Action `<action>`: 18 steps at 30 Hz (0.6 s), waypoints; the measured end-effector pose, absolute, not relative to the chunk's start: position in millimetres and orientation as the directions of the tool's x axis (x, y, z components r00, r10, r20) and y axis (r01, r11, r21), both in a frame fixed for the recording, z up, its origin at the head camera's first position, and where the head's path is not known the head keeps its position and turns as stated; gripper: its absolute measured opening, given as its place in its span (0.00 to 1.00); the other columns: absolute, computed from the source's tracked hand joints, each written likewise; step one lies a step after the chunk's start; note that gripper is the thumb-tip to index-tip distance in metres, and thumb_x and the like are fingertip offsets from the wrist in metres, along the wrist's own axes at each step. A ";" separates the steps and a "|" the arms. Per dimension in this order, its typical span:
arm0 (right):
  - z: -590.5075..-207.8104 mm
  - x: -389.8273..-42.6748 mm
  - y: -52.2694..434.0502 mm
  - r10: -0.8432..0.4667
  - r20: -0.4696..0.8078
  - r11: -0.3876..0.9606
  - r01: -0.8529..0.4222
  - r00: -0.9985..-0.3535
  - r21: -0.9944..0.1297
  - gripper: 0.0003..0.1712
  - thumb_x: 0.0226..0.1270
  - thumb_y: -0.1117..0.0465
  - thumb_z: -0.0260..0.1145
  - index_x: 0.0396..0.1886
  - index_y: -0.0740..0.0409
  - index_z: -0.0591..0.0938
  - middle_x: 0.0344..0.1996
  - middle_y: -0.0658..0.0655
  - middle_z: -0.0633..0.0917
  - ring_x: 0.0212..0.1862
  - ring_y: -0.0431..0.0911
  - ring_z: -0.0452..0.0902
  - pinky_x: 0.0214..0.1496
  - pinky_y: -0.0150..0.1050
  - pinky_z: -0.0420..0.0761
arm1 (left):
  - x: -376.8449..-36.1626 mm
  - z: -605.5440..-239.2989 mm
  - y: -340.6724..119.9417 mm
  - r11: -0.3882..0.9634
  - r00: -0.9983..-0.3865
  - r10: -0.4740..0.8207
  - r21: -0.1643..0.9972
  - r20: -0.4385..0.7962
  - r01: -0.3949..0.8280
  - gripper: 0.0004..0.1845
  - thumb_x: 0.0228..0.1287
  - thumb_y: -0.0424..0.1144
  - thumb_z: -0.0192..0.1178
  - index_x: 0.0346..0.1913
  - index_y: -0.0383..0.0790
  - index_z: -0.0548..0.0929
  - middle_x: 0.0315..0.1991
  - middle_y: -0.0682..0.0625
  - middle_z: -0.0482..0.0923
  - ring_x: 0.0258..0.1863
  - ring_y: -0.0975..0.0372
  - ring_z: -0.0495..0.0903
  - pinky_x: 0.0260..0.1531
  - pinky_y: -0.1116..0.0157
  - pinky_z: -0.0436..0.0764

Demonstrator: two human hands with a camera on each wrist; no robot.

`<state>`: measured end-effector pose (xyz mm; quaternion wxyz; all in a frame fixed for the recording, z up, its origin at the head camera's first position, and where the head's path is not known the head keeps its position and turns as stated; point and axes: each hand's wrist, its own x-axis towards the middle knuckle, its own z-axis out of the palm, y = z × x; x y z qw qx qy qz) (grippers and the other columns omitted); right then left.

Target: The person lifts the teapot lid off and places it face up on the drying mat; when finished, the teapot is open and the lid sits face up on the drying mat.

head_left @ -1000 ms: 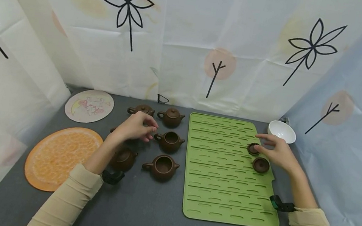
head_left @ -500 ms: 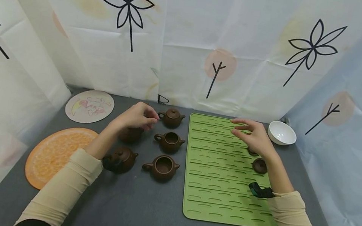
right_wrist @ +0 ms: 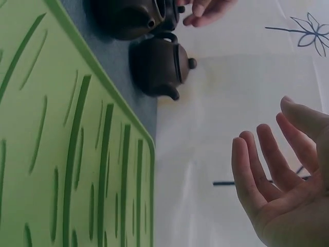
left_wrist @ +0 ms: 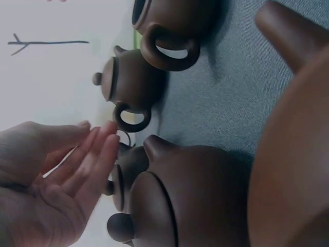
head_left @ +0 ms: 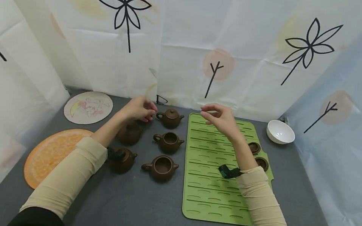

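Note:
My left hand (head_left: 140,108), fingers loosely bent and holding nothing, hovers above the left column of brown clay teapots. Just right of it stands a lidded teapot (head_left: 170,119) at the back. In front of that are two lidless teapots, a middle one (head_left: 168,148) and a nearer one (head_left: 160,177). Lidded teapots stand at left, one (head_left: 129,134) partly under my left forearm; another (left_wrist: 132,160) shows behind it in the left wrist view. My right hand (head_left: 221,119) hangs empty over the mat's back edge, fingers spread and slightly bent in the right wrist view.
On the green mat (head_left: 203,203) lie two brown lids, a farther one (head_left: 254,148) and a nearer one (head_left: 262,163). A white bowl (head_left: 280,133) stands at back right. At left lie an orange round placemat (head_left: 47,160) and a pale round placemat (head_left: 88,107).
My right hand has let go of the farther lid, left it on the mat and moved left towards the back lidded teapot. My left hand has shifted slightly back.

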<state>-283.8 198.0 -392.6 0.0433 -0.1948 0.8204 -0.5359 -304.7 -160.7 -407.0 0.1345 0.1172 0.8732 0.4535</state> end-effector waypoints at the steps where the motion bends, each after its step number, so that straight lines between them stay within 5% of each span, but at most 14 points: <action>1: -393.3 -286.6 191.7 -0.369 0.129 0.336 -0.262 -0.920 -0.905 0.20 0.81 0.60 0.69 0.66 0.63 0.84 0.65 0.67 0.85 0.57 0.48 0.89 0.59 0.54 0.92 | -306.5 -408.1 -160.5 0.552 -0.939 0.318 0.831 -0.129 0.073 0.14 0.82 0.31 0.58 0.61 0.23 0.83 0.58 0.26 0.84 0.38 0.55 0.92 0.41 0.61 0.94; 5: -398.7 -298.9 167.3 -0.375 0.097 0.307 -0.222 -0.922 -0.926 0.20 0.81 0.60 0.69 0.65 0.63 0.85 0.65 0.68 0.85 0.56 0.48 0.89 0.62 0.61 0.89 | -312.8 -412.5 -159.4 0.484 -0.950 0.282 0.875 -0.136 0.019 0.16 0.81 0.29 0.59 0.63 0.21 0.81 0.60 0.25 0.83 0.32 0.65 0.91 0.37 0.65 0.93; 10: -406.8 -311.6 139.7 -0.382 0.059 0.295 -0.182 -0.922 -0.938 0.19 0.81 0.61 0.68 0.66 0.64 0.85 0.66 0.68 0.84 0.62 0.62 0.86 0.65 0.69 0.85 | -319.5 -416.3 -157.2 0.431 -0.957 0.246 0.902 -0.154 -0.034 0.18 0.80 0.29 0.60 0.66 0.22 0.80 0.62 0.24 0.82 0.30 0.66 0.91 0.37 0.65 0.94; 18: -418.1 -327.7 107.1 -0.412 -0.003 0.338 -0.149 -0.911 -0.929 0.21 0.81 0.60 0.68 0.67 0.64 0.84 0.65 0.68 0.85 0.64 0.64 0.85 0.63 0.67 0.87 | -327.4 -423.9 -149.6 0.447 -0.941 0.260 0.891 -0.216 -0.081 0.18 0.81 0.28 0.59 0.66 0.23 0.82 0.66 0.27 0.82 0.26 0.70 0.90 0.39 0.64 0.94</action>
